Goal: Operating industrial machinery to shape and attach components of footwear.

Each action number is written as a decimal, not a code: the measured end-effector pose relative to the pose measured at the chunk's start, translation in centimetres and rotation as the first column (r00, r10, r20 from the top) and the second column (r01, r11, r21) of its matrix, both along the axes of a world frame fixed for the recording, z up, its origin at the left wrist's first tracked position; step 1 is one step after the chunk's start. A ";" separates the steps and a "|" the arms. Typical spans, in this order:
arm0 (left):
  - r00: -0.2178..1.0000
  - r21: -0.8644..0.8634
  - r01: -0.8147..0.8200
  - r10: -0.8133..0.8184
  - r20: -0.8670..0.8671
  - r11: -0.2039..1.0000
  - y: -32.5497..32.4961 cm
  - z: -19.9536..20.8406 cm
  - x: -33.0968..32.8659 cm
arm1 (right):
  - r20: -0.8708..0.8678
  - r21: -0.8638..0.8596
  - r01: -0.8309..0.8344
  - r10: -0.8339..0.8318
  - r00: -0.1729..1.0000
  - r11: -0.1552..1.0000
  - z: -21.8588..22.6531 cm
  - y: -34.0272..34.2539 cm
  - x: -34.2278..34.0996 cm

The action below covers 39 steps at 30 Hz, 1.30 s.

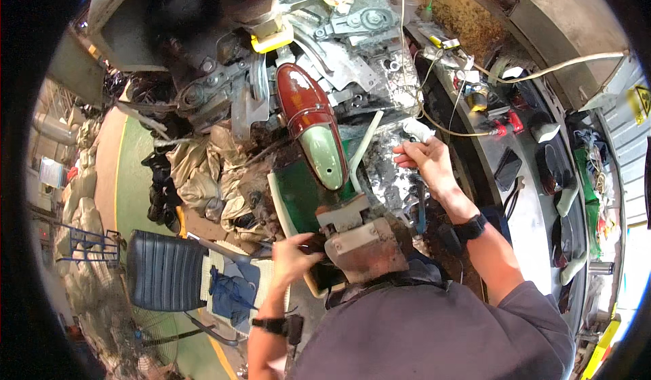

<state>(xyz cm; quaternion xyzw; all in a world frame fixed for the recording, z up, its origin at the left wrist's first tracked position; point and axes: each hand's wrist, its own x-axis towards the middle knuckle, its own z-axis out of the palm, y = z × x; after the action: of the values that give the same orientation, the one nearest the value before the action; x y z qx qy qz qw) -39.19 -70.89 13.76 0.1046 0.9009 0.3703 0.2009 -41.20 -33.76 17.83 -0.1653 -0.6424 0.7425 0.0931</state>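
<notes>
A dark red-brown glossy shoe [303,96] sits on a light green shoe last [323,155] in the middle of the machine, its toe pointing away from me. The last has a small hole near its heel end. My left hand [293,263] is at the left edge of a worn metal block [363,248], fingers apart and their tips partly hidden by dark parts. To the right of the shoe, my right hand [432,166] has its fingers drawn together. A crumpled white piece [418,130] lies against its far side; whether the fingers hold anything is unclear.
A pale green bent bar [364,146] rises beside the shoe. On the right, a metal bench [536,217] carries a phone [508,168], a red tool [507,123] and dark shoes. A cable [451,133] hangs nearby. A black chair [165,270] stands left, near piled cloth [220,169].
</notes>
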 end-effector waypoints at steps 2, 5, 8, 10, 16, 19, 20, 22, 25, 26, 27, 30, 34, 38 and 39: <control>0.977 0.169 -0.119 0.145 -0.153 0.978 -3.1 7.6 -0.5 | -0.133 0.070 -0.066 0.075 0.988 0.995 2.0 -1.3 1.9; 0.831 0.792 -0.337 0.556 -0.004 0.510 -8.4 11.6 -2.8 | -0.267 0.252 -0.339 0.402 0.876 0.906 5.3 -5.9 4.7; 0.811 0.881 -0.447 0.486 0.326 0.154 -6.1 16.8 -5.6 | -0.393 0.598 -0.474 0.752 0.530 0.646 11.2 -8.7 6.8; 0.878 0.864 -0.460 0.248 0.409 0.203 -2.1 18.5 -7.2 | -0.476 0.549 -0.493 0.737 0.480 0.675 12.5 -9.9 8.5; 0.703 0.795 -0.551 -0.371 0.606 0.254 10.5 18.3 -5.7 | -0.638 0.549 -0.046 0.454 0.621 0.835 15.5 -7.9 14.4; 0.749 0.902 -0.372 -0.503 0.431 0.218 15.8 11.3 -7.1 | -0.601 0.567 0.143 0.288 0.746 0.812 15.7 -6.9 17.8; 0.631 0.803 -0.544 -0.513 0.582 0.243 18.0 10.7 -6.0 | -0.564 0.590 0.207 0.215 0.797 0.780 16.0 -6.7 19.5; 0.590 0.803 -0.487 -0.548 0.592 0.344 21.3 11.1 -3.9 | -0.589 0.568 0.329 0.093 0.803 0.754 16.1 -6.4 21.5; 0.555 0.773 -0.346 -0.549 0.625 0.532 26.7 11.9 -0.5 | -0.553 0.574 0.449 -0.081 0.829 0.685 15.9 -5.0 25.3; 0.550 0.757 -0.293 -0.545 0.633 0.584 28.2 12.2 0.9 | -0.549 0.573 0.484 -0.128 0.826 0.662 15.5 -4.6 26.6; 0.550 0.739 -0.237 -0.540 0.638 0.631 29.6 12.5 2.4 | -0.536 0.562 0.508 -0.180 0.825 0.653 15.0 -4.1 28.0; 0.577 0.668 -0.056 -0.522 0.628 0.742 32.8 14.2 7.0 | -0.542 0.532 0.602 -0.306 0.782 0.596 14.4 -3.0 31.7; 0.292 0.650 -0.011 -0.619 0.729 0.760 39.1 10.7 9.2 | -0.369 0.557 0.626 -0.513 0.775 0.545 13.8 -1.5 36.2; 0.376 0.558 0.109 -0.554 0.743 0.822 44.0 7.3 14.9 | -0.035 0.689 0.531 -0.708 0.705 0.494 9.8 3.4 41.6; 0.432 0.580 0.109 -0.564 0.704 0.807 45.0 4.8 15.5 | -0.001 0.633 0.558 -0.721 0.693 0.536 7.5 4.9 43.5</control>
<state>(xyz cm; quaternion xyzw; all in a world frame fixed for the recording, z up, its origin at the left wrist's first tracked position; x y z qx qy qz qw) -23.65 -25.92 18.53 0.1361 0.5271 0.5197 0.6585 2.25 -28.87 25.28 -0.4492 -0.7376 0.3883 0.3216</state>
